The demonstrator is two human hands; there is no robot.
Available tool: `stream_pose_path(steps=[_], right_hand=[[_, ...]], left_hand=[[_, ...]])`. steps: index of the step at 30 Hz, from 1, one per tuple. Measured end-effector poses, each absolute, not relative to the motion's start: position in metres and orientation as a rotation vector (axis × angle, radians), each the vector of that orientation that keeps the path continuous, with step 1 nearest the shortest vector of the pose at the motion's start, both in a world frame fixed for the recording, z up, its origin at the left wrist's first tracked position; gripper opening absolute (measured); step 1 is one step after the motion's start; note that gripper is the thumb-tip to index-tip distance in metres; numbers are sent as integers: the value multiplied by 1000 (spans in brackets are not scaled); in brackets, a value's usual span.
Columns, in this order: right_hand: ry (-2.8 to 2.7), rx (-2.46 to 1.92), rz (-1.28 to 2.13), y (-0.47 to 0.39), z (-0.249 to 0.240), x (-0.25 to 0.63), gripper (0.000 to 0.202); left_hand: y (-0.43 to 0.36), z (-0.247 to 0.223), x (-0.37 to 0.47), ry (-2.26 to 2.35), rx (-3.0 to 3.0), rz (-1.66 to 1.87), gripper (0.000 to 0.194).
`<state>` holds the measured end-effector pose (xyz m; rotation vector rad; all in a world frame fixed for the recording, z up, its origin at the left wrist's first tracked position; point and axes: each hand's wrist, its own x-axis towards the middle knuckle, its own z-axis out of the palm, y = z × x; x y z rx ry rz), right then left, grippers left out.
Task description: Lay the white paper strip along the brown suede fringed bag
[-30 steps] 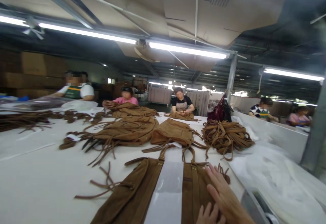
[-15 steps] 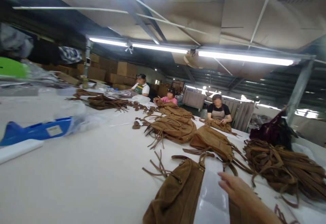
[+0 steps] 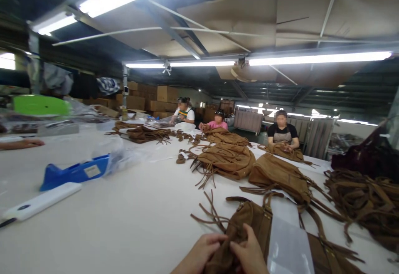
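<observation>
Pinching the near left corner of the brown suede bag (image 3: 249, 224), left hand (image 3: 199, 255) and right hand (image 3: 249, 254) grasp soft, floppy material; it looks best gripped at seams.

Pretty bright overall, all from the fluorescent tubes (image 3: 318, 58) overhead, which blow out to pure white. The white bench (image 3: 124, 207) glows evenly with soft shadows. Edges bend fisheye-style, far background gets soft, roof stays dim.
</observation>
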<state>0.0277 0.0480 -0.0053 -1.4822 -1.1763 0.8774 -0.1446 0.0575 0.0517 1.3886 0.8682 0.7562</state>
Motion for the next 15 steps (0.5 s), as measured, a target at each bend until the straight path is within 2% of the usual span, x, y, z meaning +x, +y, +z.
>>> stream_pose_path(steps=[2,5,8,10,15], right_hand=[[-1285,-1402,725,49,8,25,72],[-1575,-1240,520,45,26,17,40],[-1711,-1202,481,42,28,5,31],[-1732,-1183,480,42,17,-3,41],[-1846,-1216,570,33,-20,-22,97]], left_hand=[[55,42,-141,694,1327,586,17],[69,33,-137,668,1291,397,19],[94,33,-130,722,1259,339,14],[104,37,-125,738,1209,327,10],[88,50,-133,669,1188,356,38]])
